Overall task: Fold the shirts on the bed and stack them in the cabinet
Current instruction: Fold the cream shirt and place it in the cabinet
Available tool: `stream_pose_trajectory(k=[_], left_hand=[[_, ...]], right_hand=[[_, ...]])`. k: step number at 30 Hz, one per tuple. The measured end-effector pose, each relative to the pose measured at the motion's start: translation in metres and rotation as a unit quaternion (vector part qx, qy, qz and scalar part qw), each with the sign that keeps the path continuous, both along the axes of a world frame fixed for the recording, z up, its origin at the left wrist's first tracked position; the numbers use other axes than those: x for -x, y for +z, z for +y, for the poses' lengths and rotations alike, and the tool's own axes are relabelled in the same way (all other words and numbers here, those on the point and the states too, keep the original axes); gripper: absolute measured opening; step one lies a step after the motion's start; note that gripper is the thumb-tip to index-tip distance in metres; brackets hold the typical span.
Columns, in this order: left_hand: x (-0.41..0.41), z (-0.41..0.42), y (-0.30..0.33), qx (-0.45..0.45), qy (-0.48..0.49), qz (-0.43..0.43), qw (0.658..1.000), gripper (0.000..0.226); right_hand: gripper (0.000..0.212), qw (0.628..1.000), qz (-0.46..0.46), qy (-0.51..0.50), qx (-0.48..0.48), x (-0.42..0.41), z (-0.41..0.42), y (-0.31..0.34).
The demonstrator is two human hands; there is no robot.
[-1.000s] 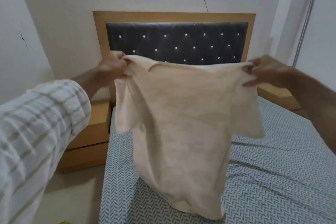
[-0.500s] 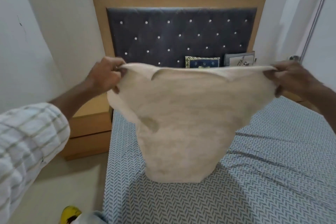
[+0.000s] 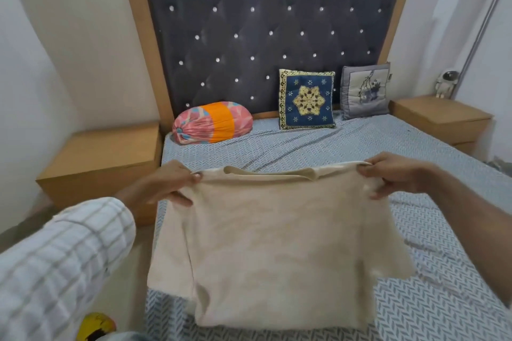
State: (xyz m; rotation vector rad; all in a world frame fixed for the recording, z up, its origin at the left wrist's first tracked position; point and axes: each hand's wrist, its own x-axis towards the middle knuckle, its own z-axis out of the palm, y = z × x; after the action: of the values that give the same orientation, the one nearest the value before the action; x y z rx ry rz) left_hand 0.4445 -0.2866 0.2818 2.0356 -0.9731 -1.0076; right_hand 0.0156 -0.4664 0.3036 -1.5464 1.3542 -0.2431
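While the left hand [image 3: 169,185] pinches one shoulder of a cream shirt [image 3: 277,243], the garment hangs spread over the near edge of the bed [image 3: 415,307], its hem appearing to rest on the patterned sheet. It looks light, soft and limp, likely to sag wherever unsupported. Opposite, the right hand [image 3: 396,177] pinches the other shoulder; the shoulder seams seem the best holds.

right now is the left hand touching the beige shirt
Touching. The head view shows the left hand pinching the beige shirt at its shoulder corner, fingers curled over the fabric edge, no gap.
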Motion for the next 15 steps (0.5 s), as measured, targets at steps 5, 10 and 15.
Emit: stream_pose_trajectory(k=[5, 10, 15], left_hand=[[0.002, -0.064, 0.039, 0.222, 0.125, 0.133, 0.958, 0.021], [-0.001, -0.106, 0.157, 0.423, 0.136, 0.055, 0.894, 0.017], [-0.012, -0.111, 0.244, 0.540, 0.109, -0.004, 0.835, 0.015]], right_hand=[[0.030, 0.962, -0.202, -0.159, 0.096, -0.053, -0.047, 0.049], [0.026, 0.887, -0.283, -0.208, 0.301, -0.073, -0.080, 0.152], [0.049, 0.812, -0.342, -0.218, 0.419, -0.056, -0.091, 0.217]])
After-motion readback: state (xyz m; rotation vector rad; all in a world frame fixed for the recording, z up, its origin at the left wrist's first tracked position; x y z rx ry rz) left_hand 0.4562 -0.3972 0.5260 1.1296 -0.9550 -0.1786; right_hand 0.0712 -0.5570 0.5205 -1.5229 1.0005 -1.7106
